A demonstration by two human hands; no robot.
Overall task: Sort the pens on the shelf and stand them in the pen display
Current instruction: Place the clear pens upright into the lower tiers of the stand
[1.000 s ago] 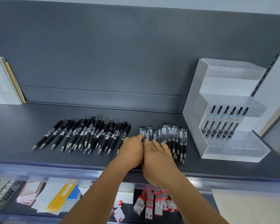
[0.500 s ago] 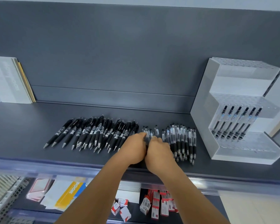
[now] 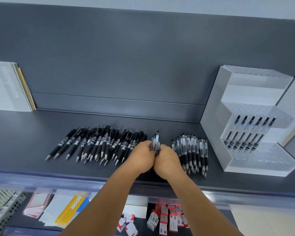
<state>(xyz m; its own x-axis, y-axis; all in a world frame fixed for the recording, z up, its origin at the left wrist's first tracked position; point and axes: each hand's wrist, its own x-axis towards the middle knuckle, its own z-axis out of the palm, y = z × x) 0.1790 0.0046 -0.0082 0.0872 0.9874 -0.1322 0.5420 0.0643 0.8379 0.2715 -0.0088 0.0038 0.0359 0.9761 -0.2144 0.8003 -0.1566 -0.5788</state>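
Both hands have drawn together over the past second: the left hand [image 3: 140, 156] and right hand [image 3: 167, 160], earlier flat over loose pens, now curl their fingers round a small bundle of clear-barrelled black-tipped pens [image 3: 155, 142], gathered upright between them with the clicker ends poking above the knuckles. That suggests a sorted batch is ready to carry. Left of the hands lies the spread of solid black pens [image 3: 95, 143]; just right, the remaining clear pens [image 3: 192, 150] on the dark grey shelf [image 3: 24, 142]. Farther right stands the white stepped pen display [image 3: 211, 130], with six pens [image 3: 250, 132] standing in its middle tier.
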